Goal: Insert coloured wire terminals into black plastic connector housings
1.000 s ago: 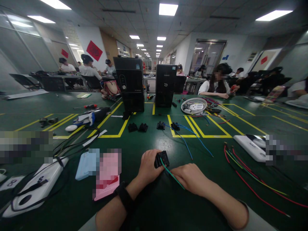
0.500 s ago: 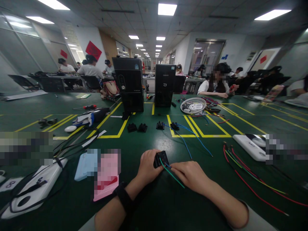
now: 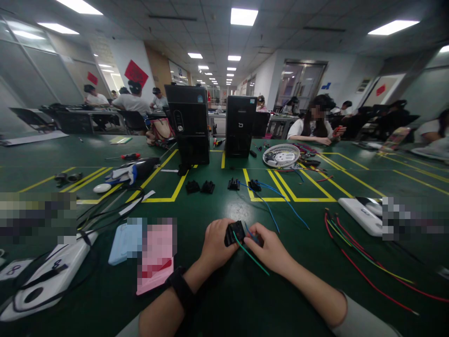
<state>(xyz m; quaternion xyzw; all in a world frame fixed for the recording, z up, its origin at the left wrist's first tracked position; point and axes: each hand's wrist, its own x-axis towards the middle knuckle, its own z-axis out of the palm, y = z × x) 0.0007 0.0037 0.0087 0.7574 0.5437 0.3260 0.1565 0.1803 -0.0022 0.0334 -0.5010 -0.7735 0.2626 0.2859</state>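
Note:
My left hand (image 3: pixel 216 241) is closed around a small black terminal block (image 3: pixel 235 229), holding it above the green table. A green wire (image 3: pixel 254 258) hangs from the block toward the lower right. On the block's right side, my right hand (image 3: pixel 270 245) pinches a short blue wire (image 3: pixel 249 229) between thumb and fingers; whether its end sits inside the block cannot be made out. Farther back lie two similar black blocks (image 3: pixel 207 186) without wires. To their right, two more blocks (image 3: pixel 255 185) have long blue wires (image 3: pixel 289 206) attached.
Red, green and yellow wires (image 3: pixel 358 262) lie at right beside a white power bank-like device (image 3: pixel 361 216). Pink (image 3: pixel 156 257) and blue (image 3: pixel 122 245) cases lie left. Two black computer towers (image 3: pixel 189 126) stand behind, near a white round basket (image 3: pixel 281 155). A co-worker (image 3: pixel 312 126) sits across.
My right hand has shifted up beside the block, its fingers now raised and bent around the blue wire. The left hand and the block have stayed nearly still.

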